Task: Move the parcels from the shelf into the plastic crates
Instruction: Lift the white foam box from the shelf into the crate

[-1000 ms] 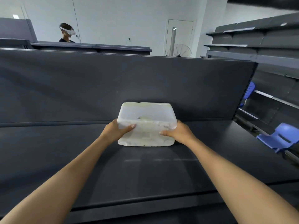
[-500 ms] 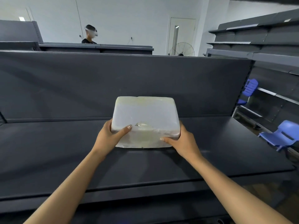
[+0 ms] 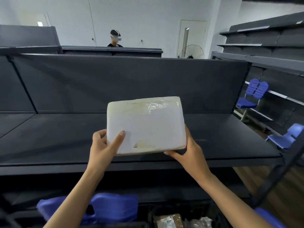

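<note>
Though on shelf [image 3: 57,137] 1 s ago, parcel [image 3: 146,125] aloft, in grip of L hand [image 3: 102,148] & R hand [image 3: 192,152].

One wide-angle head-worn view looks forward and slightly down, close on the parcel [image 3: 144,125] at centre; the shelf [image 3: 57,137] spans left to right, a white wall [image 3: 148,17] far, a crate [image 3: 197,209] nearest.
</note>
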A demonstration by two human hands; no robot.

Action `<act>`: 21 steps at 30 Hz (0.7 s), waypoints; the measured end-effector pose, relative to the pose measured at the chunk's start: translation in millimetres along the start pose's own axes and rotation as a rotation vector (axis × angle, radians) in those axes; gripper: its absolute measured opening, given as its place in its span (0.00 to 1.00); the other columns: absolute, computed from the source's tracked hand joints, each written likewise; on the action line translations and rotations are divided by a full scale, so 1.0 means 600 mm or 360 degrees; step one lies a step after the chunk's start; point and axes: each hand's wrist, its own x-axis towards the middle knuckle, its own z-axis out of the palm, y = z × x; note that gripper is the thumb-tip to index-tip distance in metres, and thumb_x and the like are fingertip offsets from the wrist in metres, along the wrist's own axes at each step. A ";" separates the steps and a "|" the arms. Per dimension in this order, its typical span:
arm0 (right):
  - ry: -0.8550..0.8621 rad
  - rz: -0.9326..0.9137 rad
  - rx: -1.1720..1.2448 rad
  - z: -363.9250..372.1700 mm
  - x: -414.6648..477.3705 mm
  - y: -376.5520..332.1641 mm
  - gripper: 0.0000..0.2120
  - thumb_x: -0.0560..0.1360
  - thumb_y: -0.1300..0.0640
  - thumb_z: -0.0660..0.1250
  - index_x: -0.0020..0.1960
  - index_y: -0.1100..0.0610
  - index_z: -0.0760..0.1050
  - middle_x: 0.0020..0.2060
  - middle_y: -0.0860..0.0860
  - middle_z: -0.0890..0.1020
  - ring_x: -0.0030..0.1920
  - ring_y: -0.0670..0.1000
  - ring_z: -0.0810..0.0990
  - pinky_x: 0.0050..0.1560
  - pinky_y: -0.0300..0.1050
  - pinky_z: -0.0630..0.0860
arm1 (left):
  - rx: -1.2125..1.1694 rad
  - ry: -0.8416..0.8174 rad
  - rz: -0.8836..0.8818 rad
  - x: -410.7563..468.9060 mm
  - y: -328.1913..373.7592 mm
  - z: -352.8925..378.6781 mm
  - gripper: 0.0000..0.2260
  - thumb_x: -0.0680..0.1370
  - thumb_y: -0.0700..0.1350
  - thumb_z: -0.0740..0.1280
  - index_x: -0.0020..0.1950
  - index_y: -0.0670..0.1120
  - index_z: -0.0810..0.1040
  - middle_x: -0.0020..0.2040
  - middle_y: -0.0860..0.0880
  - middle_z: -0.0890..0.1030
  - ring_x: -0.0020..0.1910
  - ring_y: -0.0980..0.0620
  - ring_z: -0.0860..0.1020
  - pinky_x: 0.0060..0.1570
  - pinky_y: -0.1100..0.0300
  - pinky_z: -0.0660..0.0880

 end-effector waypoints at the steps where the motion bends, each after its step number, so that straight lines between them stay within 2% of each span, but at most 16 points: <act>1: -0.0048 0.0019 0.0049 0.001 -0.015 -0.006 0.49 0.64 0.47 0.78 0.76 0.42 0.52 0.60 0.34 0.75 0.61 0.34 0.73 0.57 0.29 0.72 | -0.0012 0.0014 -0.0001 -0.021 -0.001 -0.007 0.35 0.63 0.64 0.75 0.64 0.50 0.68 0.53 0.52 0.81 0.50 0.54 0.81 0.47 0.58 0.77; 3: -0.0145 0.0109 0.0197 0.003 -0.047 -0.019 0.47 0.62 0.45 0.78 0.73 0.37 0.54 0.57 0.30 0.75 0.59 0.31 0.73 0.53 0.26 0.71 | 0.0004 -0.0001 0.0056 -0.058 -0.009 -0.024 0.32 0.64 0.63 0.76 0.63 0.55 0.71 0.54 0.55 0.82 0.51 0.55 0.81 0.50 0.56 0.78; 6: -0.0240 0.0254 0.0454 0.013 -0.096 -0.037 0.39 0.64 0.38 0.74 0.69 0.34 0.58 0.56 0.30 0.77 0.58 0.34 0.76 0.52 0.30 0.75 | 0.0090 -0.0037 0.0165 -0.107 -0.018 -0.051 0.17 0.70 0.53 0.74 0.55 0.63 0.75 0.51 0.60 0.82 0.48 0.61 0.81 0.48 0.59 0.78; 8: -0.0210 0.0358 0.0588 0.025 -0.126 -0.048 0.31 0.69 0.38 0.71 0.68 0.37 0.63 0.56 0.34 0.80 0.57 0.37 0.78 0.53 0.33 0.77 | 0.0175 -0.0065 0.0214 -0.139 -0.024 -0.072 0.17 0.71 0.50 0.74 0.57 0.64 0.74 0.48 0.65 0.82 0.45 0.66 0.80 0.45 0.62 0.77; 10: -0.0148 0.0425 0.0654 0.038 -0.152 -0.059 0.26 0.71 0.43 0.70 0.67 0.42 0.68 0.54 0.38 0.82 0.56 0.39 0.80 0.51 0.33 0.77 | 0.0228 -0.0092 0.0220 -0.166 -0.034 -0.095 0.22 0.70 0.52 0.74 0.62 0.59 0.74 0.48 0.65 0.81 0.46 0.65 0.80 0.45 0.62 0.77; 12: -0.0107 0.0473 0.0657 0.049 -0.177 -0.074 0.26 0.70 0.47 0.71 0.66 0.46 0.71 0.53 0.40 0.83 0.54 0.39 0.81 0.48 0.33 0.78 | 0.0239 -0.0124 0.0187 -0.189 -0.046 -0.118 0.28 0.69 0.54 0.75 0.67 0.55 0.71 0.52 0.61 0.81 0.50 0.61 0.80 0.46 0.60 0.79; 14: -0.0078 0.0491 0.0620 0.059 -0.206 -0.089 0.28 0.70 0.49 0.72 0.68 0.48 0.70 0.52 0.41 0.83 0.51 0.38 0.81 0.46 0.34 0.78 | 0.0224 -0.0150 0.0179 -0.213 -0.052 -0.140 0.29 0.68 0.52 0.74 0.67 0.53 0.70 0.55 0.58 0.80 0.53 0.58 0.79 0.49 0.59 0.79; 18: 0.0003 0.0452 0.0510 0.078 -0.268 -0.120 0.35 0.69 0.46 0.72 0.72 0.49 0.65 0.54 0.41 0.81 0.52 0.38 0.80 0.48 0.37 0.79 | 0.0207 -0.0194 0.0069 -0.254 -0.057 -0.182 0.30 0.65 0.54 0.73 0.64 0.54 0.67 0.56 0.58 0.77 0.54 0.58 0.78 0.49 0.58 0.79; 21: 0.0046 0.0380 0.0381 0.092 -0.310 -0.135 0.38 0.68 0.45 0.71 0.74 0.48 0.61 0.54 0.41 0.80 0.52 0.38 0.80 0.47 0.35 0.79 | 0.0037 -0.0164 -0.0109 -0.277 -0.052 -0.201 0.26 0.67 0.60 0.73 0.56 0.46 0.72 0.50 0.50 0.81 0.49 0.51 0.81 0.46 0.55 0.79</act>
